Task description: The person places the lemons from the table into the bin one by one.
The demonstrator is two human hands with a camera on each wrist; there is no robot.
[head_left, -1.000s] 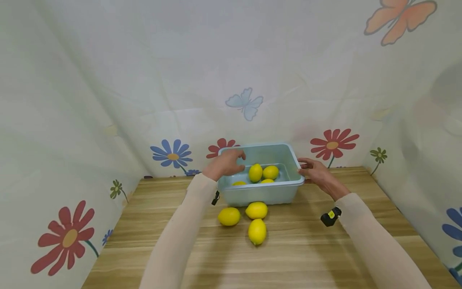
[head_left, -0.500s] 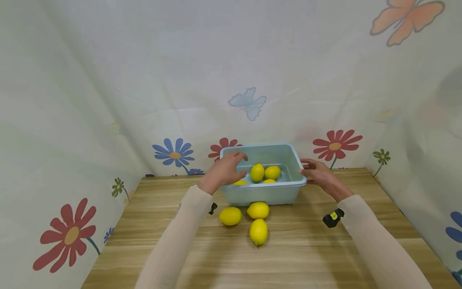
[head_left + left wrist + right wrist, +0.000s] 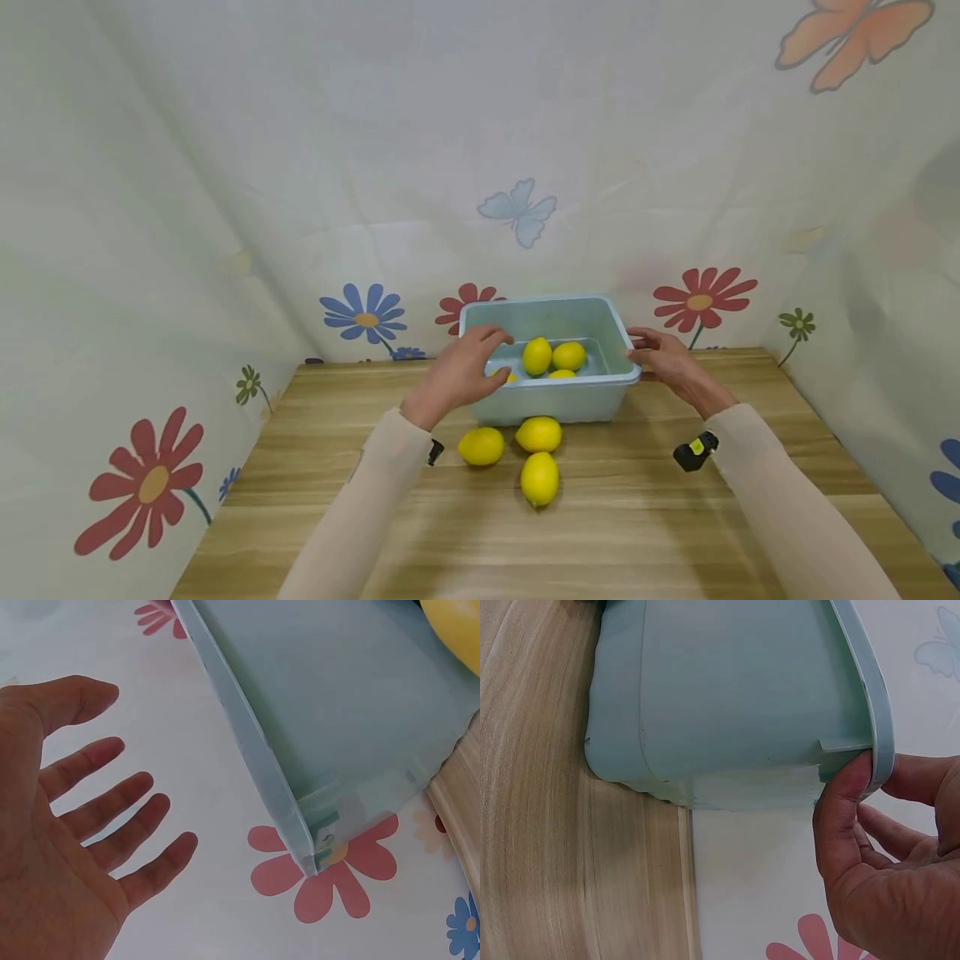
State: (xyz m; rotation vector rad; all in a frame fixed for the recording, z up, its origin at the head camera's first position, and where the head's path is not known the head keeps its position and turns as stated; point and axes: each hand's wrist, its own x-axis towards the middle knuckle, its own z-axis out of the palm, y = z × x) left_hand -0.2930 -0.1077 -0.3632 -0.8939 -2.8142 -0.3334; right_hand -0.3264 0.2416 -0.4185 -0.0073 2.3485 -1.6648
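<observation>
Hovering beside the left end of the pale blue bin (image 3: 555, 404), our left hand (image 3: 457, 373) is relaxed and grips nothing, fingers spread, thumb apart. Rightward, we see three lemons (image 3: 482, 447) on the wooden table (image 3: 300, 433) before the bin, which stands upright with four more lemons (image 3: 537, 356) visible inside. Our right hand (image 3: 671, 365) pinches the right-hand rim (image 3: 881, 720) between thumb and fingers.

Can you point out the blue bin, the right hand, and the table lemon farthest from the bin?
Blue bin (image 3: 573, 403), head view: outer front wall.
Right hand (image 3: 891, 891), right wrist view: palm near the thumb.
Lemon (image 3: 540, 478), head view: middle of its visible side.
</observation>
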